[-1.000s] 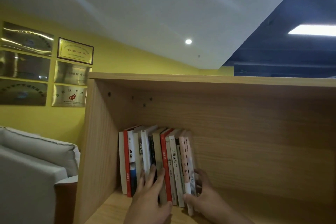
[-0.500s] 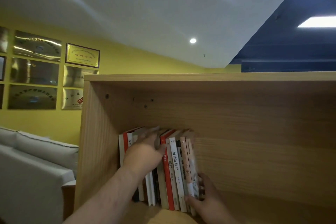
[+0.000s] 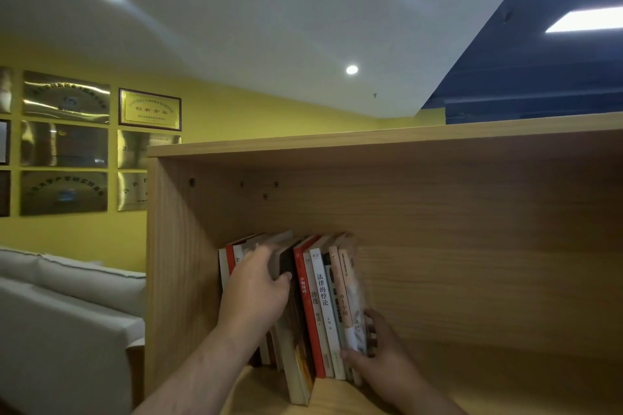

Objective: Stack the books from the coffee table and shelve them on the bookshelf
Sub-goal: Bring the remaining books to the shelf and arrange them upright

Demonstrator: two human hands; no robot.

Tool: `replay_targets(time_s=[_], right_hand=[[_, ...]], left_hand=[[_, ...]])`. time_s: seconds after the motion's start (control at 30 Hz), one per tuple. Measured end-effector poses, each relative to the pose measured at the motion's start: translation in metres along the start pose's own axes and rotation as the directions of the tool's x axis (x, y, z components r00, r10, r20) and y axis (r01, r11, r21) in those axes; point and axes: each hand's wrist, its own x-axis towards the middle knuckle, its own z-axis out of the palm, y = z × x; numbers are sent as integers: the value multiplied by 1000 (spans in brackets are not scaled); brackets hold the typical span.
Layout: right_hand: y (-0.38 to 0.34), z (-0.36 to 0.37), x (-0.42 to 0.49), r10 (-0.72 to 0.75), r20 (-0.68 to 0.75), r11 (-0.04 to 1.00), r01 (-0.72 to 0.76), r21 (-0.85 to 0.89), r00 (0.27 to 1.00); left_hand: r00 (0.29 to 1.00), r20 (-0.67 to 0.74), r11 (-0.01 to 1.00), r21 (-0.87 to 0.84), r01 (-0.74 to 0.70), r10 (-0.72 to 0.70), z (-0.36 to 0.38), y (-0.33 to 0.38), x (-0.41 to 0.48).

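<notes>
Clearly: white spine (image 3: 322,293) reads 法律的悖论; plaque (image 3: 150,109) 创新企业; left hand (image 3: 256,295) grips dark book (image 3: 287,261); right hand (image 3: 381,360) clasps end books (image 3: 349,293).

Left forearm (image 3: 202,364): bare, rising from the lower left edge, wrist straight. My left hand (image 3: 256,286) is held high, its back toward me, fingers curled into the books (image 3: 322,293), thumb tip pressed on a spine. My right hand (image 3: 381,357) sits lower and to the right, thumb in front, fingers wrapped behind the row's end, pinching it. Right forearm (image 3: 428,396): leaves at the bottom edge.
</notes>
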Motion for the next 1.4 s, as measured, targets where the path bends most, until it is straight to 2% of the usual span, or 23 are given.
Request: replay_targets(time_s=[0.07,0.17,0.23,0.33,0.43,0.5,0.6,0.67,0.7,0.77,0.83,0.87,0.93,1.0,1.07,1.1,1.13,1.17,1.23,1.3,1.33,1.37,1.4], right_hand=[[0,1,0,6,3,1000,-6,-17,1000],[-2,2,-3,27,-4,999,-27,-30,1000],[-4,2,-5,43,-20,999,-43,-22,999],[-4,0,-6,67,-9,998,-67,-7,998],[-7,-3,-10,73,9,997,-73,-27,997],[-16,-4,-17,94,39,993,-97,70,995],[-27,-5,-24,74,-87,985,-59,164,993],[-43,-9,-31,20,-181,988,9,157,983],[-53,-12,-35,-8,-179,982,42,184,984],[-73,-21,-45,16,-55,910,8,414,998],[-85,-36,-54,43,97,779,-94,620,994],[-87,-44,-57,53,119,727,-120,676,991],[-86,-58,-64,112,59,616,-116,779,992],[-79,-69,-67,219,-50,499,-68,864,974],[-60,-78,-64,332,-119,403,-26,915,936],[-51,-78,-63,388,-132,366,-21,930,912],[-43,-77,-61,440,-132,346,-32,938,888],[-35,-75,-59,479,-117,330,-55,942,870],[-25,-71,-55,518,-55,363,-161,918,853],[-18,-66,-50,567,-47,552,-337,763,822],[-15,-62,-46,564,-110,698,-401,594,818],[-15,-59,-45,494,-205,842,-406,355,845],[-16,-56,-44,369,-239,929,-347,130,898]], left_hand=[[999,-2,995,-97,37,-38,-1,-1,-11],[970,65,927,-284,244,-236,11,-5,-29],[940,168,895,-292,337,-299,21,-8,-40],[917,167,860,-320,398,-363,17,-11,-47],[914,108,840,-363,403,-392,-8,-17,-55],[911,99,790,-468,397,-399,-32,-25,-64],[888,228,615,-652,443,-399,-64,-32,-76],[865,355,540,-678,499,-355,-73,-28,-78],[852,419,530,-667,524,-315,-75,-24,-78],[816,535,581,-600,550,-221,-72,-9,-76],[769,623,647,-529,549,-143,-63,13,-74],[748,653,656,-512,554,-121,-59,23,-74],[715,692,656,-495,569,-99,-50,36,-73],[672,733,600,-492,631,-106,-44,32,-74],[600,794,400,-521,754,-97,-37,24,-78],[588,804,313,-538,783,-90,-33,24,-82],[599,794,272,-557,785,-103,-24,26,-84],[636,754,305,-574,760,-165,-14,29,-84],[728,589,442,-581,683,-351,2,43,-80],[780,475,483,-613,625,-407,10,55,-65],[798,444,494,-628,601,-407,12,59,-55],[812,419,516,-628,583,-407,13,62,-44],[823,395,556,-607,568,-408,14,66,-33]])
